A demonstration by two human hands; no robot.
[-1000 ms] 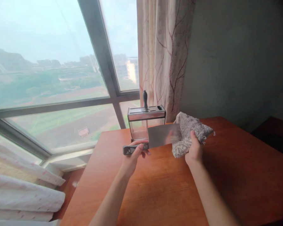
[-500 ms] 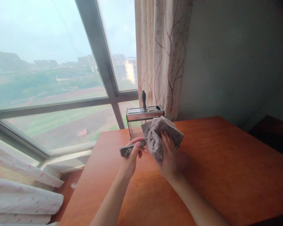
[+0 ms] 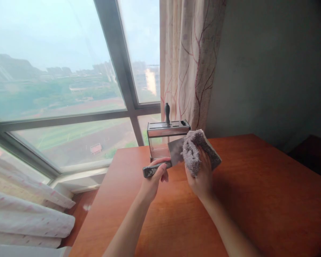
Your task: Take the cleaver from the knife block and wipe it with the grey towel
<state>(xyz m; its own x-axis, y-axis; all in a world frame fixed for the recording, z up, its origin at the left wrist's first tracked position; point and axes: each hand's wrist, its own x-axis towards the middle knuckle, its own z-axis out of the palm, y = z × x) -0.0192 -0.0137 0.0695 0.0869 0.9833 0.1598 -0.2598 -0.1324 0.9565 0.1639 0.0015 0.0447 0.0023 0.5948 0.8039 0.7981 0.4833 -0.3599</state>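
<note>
My left hand (image 3: 156, 176) is closed round the dark handle of a cleaver (image 3: 176, 150), with its broad grey blade pointing right above the table. In my right hand (image 3: 203, 175) is a fluffy grey cloth (image 3: 192, 153), folded over the right part of the blade. The cloth hides the blade's far end, and its lower edge hangs out to the right past my fingers. Just behind the blade stands a knife block (image 3: 168, 129) with clear sides and a slotted top. One dark handle (image 3: 167, 113) sticks up from it.
Both arms reach over a reddish-brown wooden table (image 3: 171, 221). A large window (image 3: 69, 85) rises at the left, beyond the table's edge. Patterned curtains (image 3: 188, 64) hang behind the knife block, and a white curtain (image 3: 26, 214) is at lower left. A dark wall (image 3: 270, 71) stands at right.
The cloth in my right hand has slid to the right along the blade, so more of the blade shows. My left hand still grips the handle. The whole view has shifted slightly.
</note>
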